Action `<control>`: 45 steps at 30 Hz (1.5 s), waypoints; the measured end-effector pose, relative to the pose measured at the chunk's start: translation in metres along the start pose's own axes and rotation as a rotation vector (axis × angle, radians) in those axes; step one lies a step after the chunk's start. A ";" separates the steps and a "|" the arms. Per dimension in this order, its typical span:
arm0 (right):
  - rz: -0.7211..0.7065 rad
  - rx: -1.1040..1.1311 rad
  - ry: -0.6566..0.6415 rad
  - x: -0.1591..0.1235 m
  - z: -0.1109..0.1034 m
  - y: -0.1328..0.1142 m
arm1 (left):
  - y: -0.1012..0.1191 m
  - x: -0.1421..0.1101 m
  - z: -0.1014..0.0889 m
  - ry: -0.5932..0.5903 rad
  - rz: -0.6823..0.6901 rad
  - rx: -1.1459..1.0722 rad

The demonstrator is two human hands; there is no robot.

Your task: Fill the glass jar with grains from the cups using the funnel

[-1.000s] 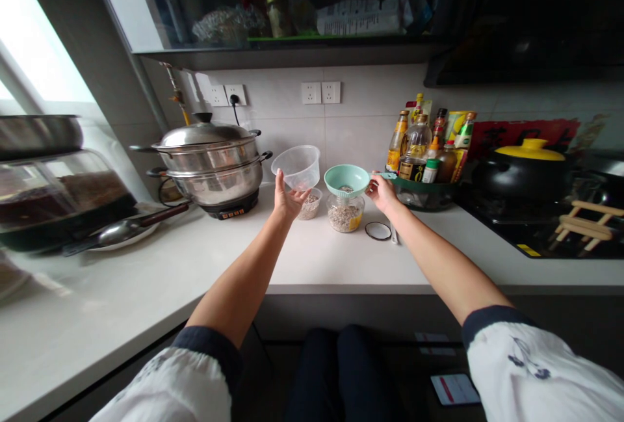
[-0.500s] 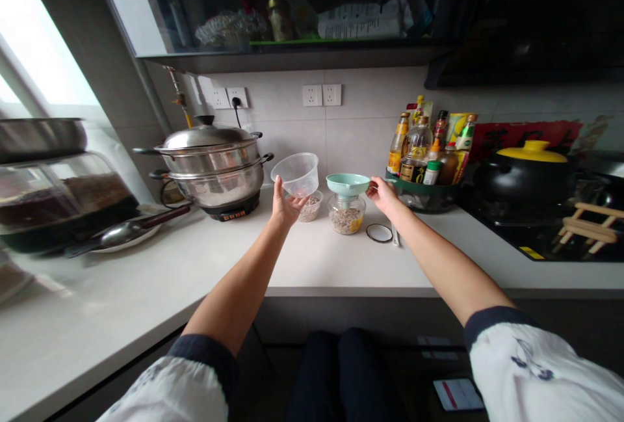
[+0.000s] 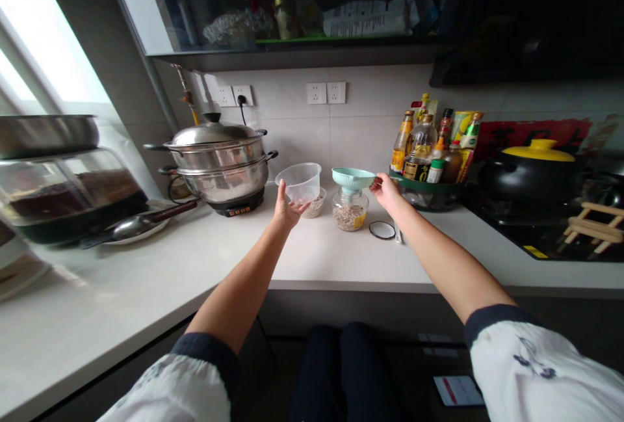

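Observation:
My left hand (image 3: pixel 287 209) is closed on a clear plastic tub (image 3: pixel 299 181), thumb at its side and fingers beneath. The tub looks empty, is slightly tilted and is held above the counter. Behind and below it, partly hidden, a smaller clear tub (image 3: pixel 314 206) contains pale flakes or grains. With its fingertips, my right hand (image 3: pixel 385 189) pinches the edge of a mint-green funnel (image 3: pixel 353 178). The funnel's spout points down into the mouth of a clear jar (image 3: pixel 350 212), which is partly filled with similar flakes. Beside the jar lies a dark-rimmed round lid (image 3: pixel 381 230).
A steel steamer pot (image 3: pixel 219 158) stands on an electric base to the left, near a ladle (image 3: pixel 131 227) on a plate. Sauce bottles (image 3: pixel 424 149) fill a green tray at right. Beyond are a black pot with a yellow lid (image 3: pixel 539 150) and a small wooden rack (image 3: pixel 595 224).
My left hand has lowered the clear tub a little and brought its rim closer to level. The funnel and my right hand stay nearly in place. The camera view has shifted slightly.

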State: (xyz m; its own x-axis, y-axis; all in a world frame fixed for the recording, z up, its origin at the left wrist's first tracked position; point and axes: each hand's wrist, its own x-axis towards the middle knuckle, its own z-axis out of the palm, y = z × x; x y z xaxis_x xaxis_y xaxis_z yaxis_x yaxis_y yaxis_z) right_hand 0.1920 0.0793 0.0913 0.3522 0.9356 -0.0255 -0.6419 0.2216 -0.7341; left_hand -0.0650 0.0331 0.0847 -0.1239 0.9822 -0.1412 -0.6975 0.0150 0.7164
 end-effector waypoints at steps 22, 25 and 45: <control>-0.009 -0.023 0.014 -0.013 0.000 0.005 | 0.006 0.000 -0.064 0.300 0.141 0.140; -0.009 -0.044 0.019 -0.013 0.000 0.005 | 0.001 0.003 -0.077 0.352 0.143 0.209; -0.042 0.017 -0.061 -0.009 0.000 -0.002 | -0.035 0.038 -0.110 0.548 0.577 0.966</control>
State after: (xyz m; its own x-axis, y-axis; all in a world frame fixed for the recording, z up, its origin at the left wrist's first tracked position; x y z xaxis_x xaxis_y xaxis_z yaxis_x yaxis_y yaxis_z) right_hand 0.1900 0.0705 0.0930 0.3377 0.9401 0.0467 -0.6392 0.2655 -0.7218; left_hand -0.1235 0.0493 -0.0208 -0.6774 0.6879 0.2606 0.3299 -0.0325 0.9434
